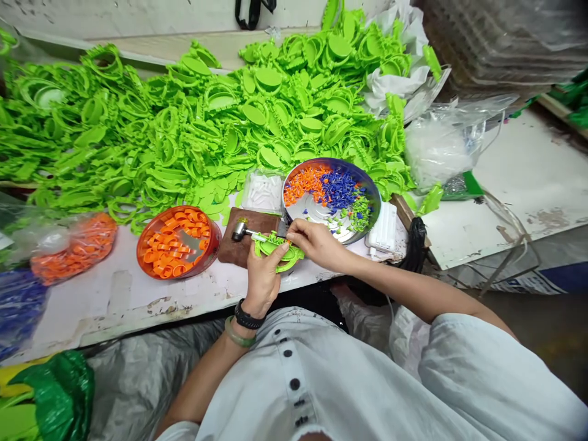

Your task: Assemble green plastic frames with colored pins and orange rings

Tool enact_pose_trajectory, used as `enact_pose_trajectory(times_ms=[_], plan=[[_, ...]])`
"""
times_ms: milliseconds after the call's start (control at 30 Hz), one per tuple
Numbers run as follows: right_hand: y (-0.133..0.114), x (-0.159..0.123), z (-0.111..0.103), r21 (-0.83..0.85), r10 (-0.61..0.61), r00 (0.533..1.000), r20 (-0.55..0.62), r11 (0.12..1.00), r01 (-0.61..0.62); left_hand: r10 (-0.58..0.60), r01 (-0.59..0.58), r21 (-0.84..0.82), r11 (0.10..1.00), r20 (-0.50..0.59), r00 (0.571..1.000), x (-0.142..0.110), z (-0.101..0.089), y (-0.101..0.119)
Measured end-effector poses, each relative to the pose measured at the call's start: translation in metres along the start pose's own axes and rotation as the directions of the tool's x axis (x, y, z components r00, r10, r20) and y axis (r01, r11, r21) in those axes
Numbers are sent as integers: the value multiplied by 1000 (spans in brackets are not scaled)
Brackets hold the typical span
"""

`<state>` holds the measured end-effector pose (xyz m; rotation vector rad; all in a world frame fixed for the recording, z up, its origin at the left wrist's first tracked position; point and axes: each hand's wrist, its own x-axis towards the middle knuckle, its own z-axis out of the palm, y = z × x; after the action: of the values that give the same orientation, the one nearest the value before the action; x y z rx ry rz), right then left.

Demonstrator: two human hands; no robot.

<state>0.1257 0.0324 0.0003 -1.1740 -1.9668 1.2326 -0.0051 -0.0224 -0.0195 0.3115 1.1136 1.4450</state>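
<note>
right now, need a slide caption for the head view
Left hand grips a green plastic part; right hand holds a small hammer over a brown pad

Lime-green plastic parts (193, 122) — orange loops (174, 248) in a red bowl (142, 251), blue pegs (339, 190) in a silver one (367, 184).

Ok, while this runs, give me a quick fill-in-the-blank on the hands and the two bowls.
The left hand grips a lime-green plastic part, while the right hand holds a small ____ with a metal head.
The steel bowl holds orange, green and ____ pieces.
The red bowl is full of ____ strips.

Missing words: hammer; blue; orange.
</note>
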Motion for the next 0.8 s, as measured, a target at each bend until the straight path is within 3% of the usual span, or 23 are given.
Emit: enact_pose_trajectory(times_ms=[67,167,233,267,333,433,500,533,633,700,800], plan=[[1,-4,-4,-51,-39,999,-12,998,38,-24,24,20,1000,4,1000,-1,-2,0],[15,5,-31,-172,-94,993,-72,982,81,-45,45,39,998,-8,999,-1,-6,3],[31,20,-54,-380,-79,977,-198,925,-3,-37,38,34,999,-33,999,0,-8,5],[40,29,-63,-487,-53,982,-182,873,-43,-33,34,29,999,-40,999,0,-8,5],[56,45,-74,-635,-21,1000,-7,773,12,-26,27,16,999,-41,999,0,-8,6],[70,62,-71,-681,-47,973,228,706,194,-29,29,6,1000,-21,999,-1,-7,6],[70,66,-65,-624,-73,971,228,755,203,-41,41,2,999,-8,999,-2,-7,8],[67,66,-62,-548,-73,979,188,819,167,-46,46,-2,999,-2,999,-2,-7,9],[50,57,-53,-74,2,998,66,997,3,-50,51,-28,998,18,999,-1,-9,11],[33,49,-46,248,50,992,115,966,-77,-41,43,-47,998,34,999,1,-10,10],[9,40,-34,422,38,961,274,893,-155,-14,17,-57,998,50,999,3,-9,8]])
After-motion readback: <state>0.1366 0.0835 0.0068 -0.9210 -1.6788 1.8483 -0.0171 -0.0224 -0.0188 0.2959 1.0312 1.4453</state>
